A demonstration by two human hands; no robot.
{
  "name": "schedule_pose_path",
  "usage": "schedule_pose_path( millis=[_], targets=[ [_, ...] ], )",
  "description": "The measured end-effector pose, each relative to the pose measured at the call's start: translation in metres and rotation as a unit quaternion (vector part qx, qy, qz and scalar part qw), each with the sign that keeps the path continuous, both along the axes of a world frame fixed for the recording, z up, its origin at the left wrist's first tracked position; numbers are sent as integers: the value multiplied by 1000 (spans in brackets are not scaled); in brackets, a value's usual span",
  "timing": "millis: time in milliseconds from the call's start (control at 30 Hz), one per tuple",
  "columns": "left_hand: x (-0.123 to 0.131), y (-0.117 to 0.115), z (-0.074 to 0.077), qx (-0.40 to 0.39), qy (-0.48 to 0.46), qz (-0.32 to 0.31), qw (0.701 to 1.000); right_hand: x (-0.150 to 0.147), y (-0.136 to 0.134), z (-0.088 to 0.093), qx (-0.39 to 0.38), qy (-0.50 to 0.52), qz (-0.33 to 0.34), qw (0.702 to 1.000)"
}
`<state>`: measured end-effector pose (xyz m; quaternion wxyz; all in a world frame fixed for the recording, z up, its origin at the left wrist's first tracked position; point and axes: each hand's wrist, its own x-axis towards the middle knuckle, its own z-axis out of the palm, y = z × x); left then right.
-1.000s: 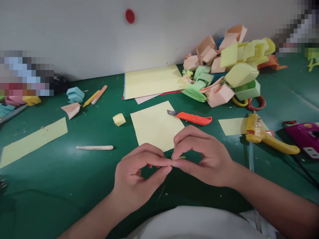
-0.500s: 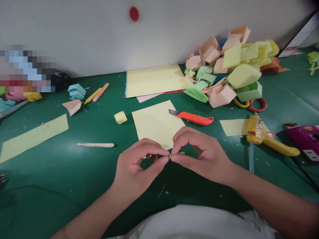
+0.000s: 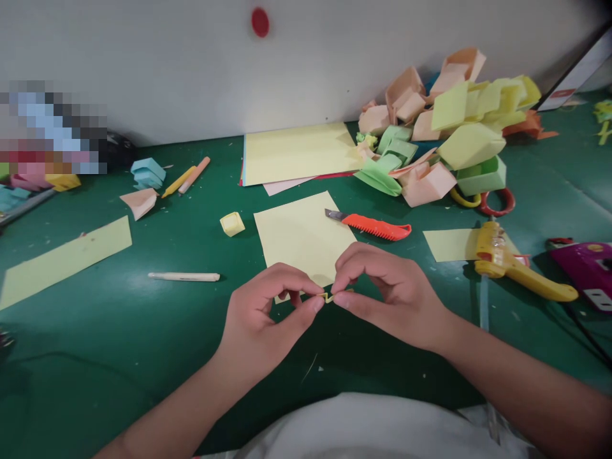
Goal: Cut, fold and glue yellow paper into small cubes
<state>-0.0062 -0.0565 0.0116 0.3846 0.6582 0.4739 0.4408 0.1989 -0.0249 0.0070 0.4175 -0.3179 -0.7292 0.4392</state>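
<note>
A thin yellow paper strip (image 3: 328, 298), bent into a small zigzag, spans the gap between my fingertips. My left hand (image 3: 268, 312) pinches one end between thumb and index finger. The other part is pinched the same way by my right hand (image 3: 389, 293), and a bit of it pokes out behind those fingers. Just beyond my hands lies a pale yellow paper sheet (image 3: 296, 236), partly covered by them. A red-orange utility knife (image 3: 377, 226) rests across its right edge with the blade out. To the left sits a small folded yellow paper piece (image 3: 232, 224).
A yellow glue gun (image 3: 526, 274) lies on a paper strip at right, near a purple device (image 3: 586, 271). Folded paper boxes (image 3: 430, 146) are heaped at the back right, beside scissors (image 3: 497, 202). Stacked sheets (image 3: 301, 153) lie against the wall; a white pen (image 3: 184, 276) lies left.
My fingertips have drawn slightly apart, and the folded strip between them has opened from a tight bend into a visible zigzag. The other things stay in place, with a slight view shift.
</note>
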Motion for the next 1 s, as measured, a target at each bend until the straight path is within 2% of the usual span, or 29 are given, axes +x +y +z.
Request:
schedule_pose_path(
  millis=[667,1000],
  targets=[
    [3,-2,0,80,49,-13,995,-1,-2,0,44,-24,-29,998],
    [4,-3,-1,95,75,-13,993,-4,-4,-2,54,-46,-73,995]
  ],
)
